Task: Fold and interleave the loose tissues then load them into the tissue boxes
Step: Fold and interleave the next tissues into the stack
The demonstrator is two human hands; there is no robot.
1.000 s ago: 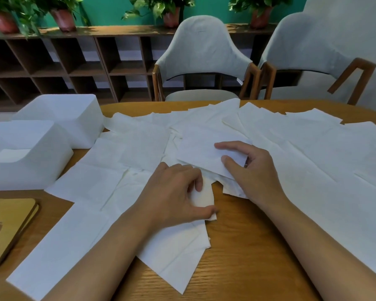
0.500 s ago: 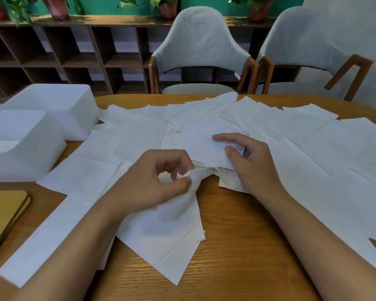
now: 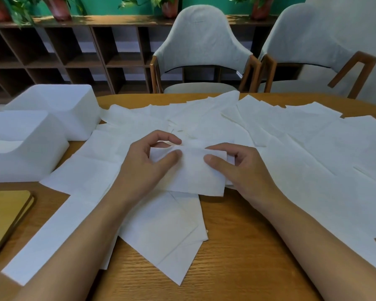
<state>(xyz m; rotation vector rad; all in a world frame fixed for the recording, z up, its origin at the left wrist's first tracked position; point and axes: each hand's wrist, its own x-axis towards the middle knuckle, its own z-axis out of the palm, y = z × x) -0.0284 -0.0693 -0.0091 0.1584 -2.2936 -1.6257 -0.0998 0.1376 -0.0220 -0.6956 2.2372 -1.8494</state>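
The left hand (image 3: 148, 164) and the right hand (image 3: 245, 170) both pinch one folded tissue (image 3: 195, 174) at the middle of the table: each thumb lies on its top face, the left fingers curl over its far edge, and the right fingers are tucked behind its right end. The tissue is a short white band held between the two hands, its near edge hanging just above other sheets. Loose tissues (image 3: 302, 148) cover most of the wooden table (image 3: 237, 253), overlapping at all angles; one creased sheet (image 3: 167, 240) points a corner toward the near edge under the left forearm, and a long strip (image 3: 46, 237) runs out to the left. Two white tissue boxes (image 3: 26, 153) stand at the left edge, one just behind the other, the nearer one touching the sheets. A flat wooden board (image 3: 7, 211) lies nearer still on the left. Beyond the table stand two grey chairs (image 3: 202, 44) and a dark open shelf (image 3: 63, 57) topped with potted plants (image 3: 59, 7).
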